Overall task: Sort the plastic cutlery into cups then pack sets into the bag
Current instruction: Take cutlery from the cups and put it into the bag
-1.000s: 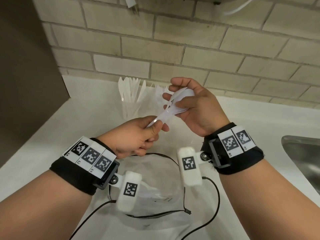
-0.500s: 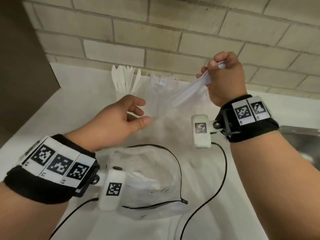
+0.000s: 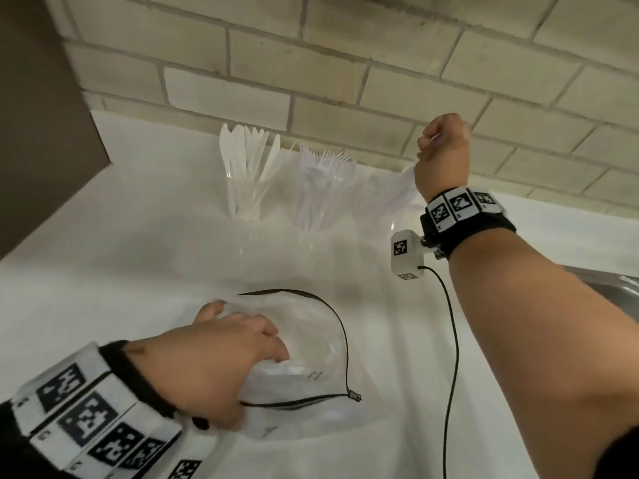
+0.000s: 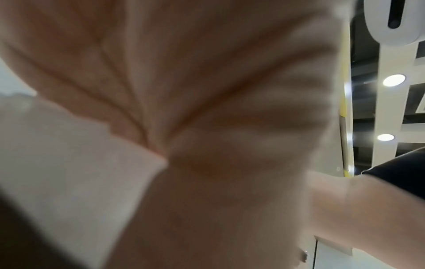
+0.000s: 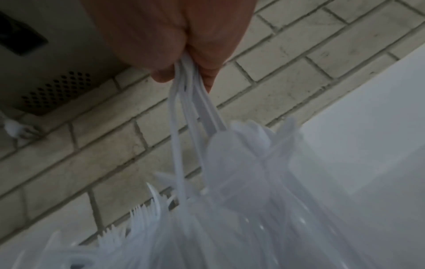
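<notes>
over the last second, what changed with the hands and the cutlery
The left hand let go of the white spoons, dropped toward the person and now grips the clear zip bag. The right hand kept the spoons and carried them up and right, over the cup by the wall. The knife cup and fork cup stayed put.

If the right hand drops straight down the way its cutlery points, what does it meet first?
Most likely the spoon cup right below: the right hand grips white cutlery handles whose ends reach among the spoons there. The fork cup stands just to its left. Depth is uncertain.
</notes>
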Demonstrator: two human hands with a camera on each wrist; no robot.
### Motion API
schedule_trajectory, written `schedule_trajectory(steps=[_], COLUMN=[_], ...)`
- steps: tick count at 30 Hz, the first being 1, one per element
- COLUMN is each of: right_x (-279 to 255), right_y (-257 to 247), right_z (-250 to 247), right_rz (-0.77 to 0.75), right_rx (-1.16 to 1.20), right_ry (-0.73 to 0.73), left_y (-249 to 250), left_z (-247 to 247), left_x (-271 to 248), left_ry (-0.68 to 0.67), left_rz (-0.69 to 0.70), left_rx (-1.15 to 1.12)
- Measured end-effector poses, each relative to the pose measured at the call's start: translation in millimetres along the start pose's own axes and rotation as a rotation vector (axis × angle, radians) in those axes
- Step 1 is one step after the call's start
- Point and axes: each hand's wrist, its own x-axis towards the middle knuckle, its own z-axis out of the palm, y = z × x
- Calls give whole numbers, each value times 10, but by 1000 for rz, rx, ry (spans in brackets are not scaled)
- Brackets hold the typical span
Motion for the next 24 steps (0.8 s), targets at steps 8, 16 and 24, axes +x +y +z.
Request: schedule_trajectory(steps=[8,16,24], right_x=[102,117,-23], right_y=[-30,229,37], right_z=[20,178,62], right_rz=[-186,-39,-186], right_rx=[83,-265,-470], right_ry=[117,-327,-409], left_y=[-19,-35,6], left_z=[82,74,101], left_x=[77,108,153], left_ry=[64,80,140], left_rz=[20,-27,-47], left_rx=[-99,-144,-172])
